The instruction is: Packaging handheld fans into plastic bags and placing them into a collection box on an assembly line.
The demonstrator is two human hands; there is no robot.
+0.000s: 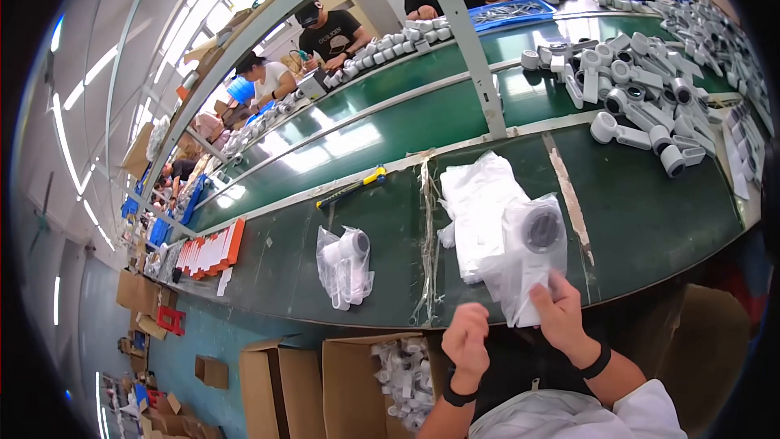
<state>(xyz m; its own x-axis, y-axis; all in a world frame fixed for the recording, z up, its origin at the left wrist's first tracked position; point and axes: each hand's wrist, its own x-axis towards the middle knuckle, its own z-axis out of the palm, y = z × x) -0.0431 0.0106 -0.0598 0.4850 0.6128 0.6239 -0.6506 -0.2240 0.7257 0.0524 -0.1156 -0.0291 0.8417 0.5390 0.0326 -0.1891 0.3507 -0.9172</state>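
Observation:
A white handheld fan (543, 232) with a round grey-centred head lies inside a clear plastic bag over the near edge of the bench. My right hand (561, 317) grips its handle end through the plastic, thumb on top. Just left of it, my left hand (466, 343) hovers apart from the bag with fingers curled in and nothing visible in them. Behind the held fan rests a stack of clear plastic bags (479, 211). Another bagged white fan (345, 264) lies on the bench farther left.
Many loose white fans (642, 85) are heaped at the right. A yellow-black utility knife (351, 187) lies near the bench's back rail. Below the bench, a cardboard box (349, 382) holds bagged fans. A metal post (475, 57) rises beyond. Co-workers sit across the green conveyor (398, 126).

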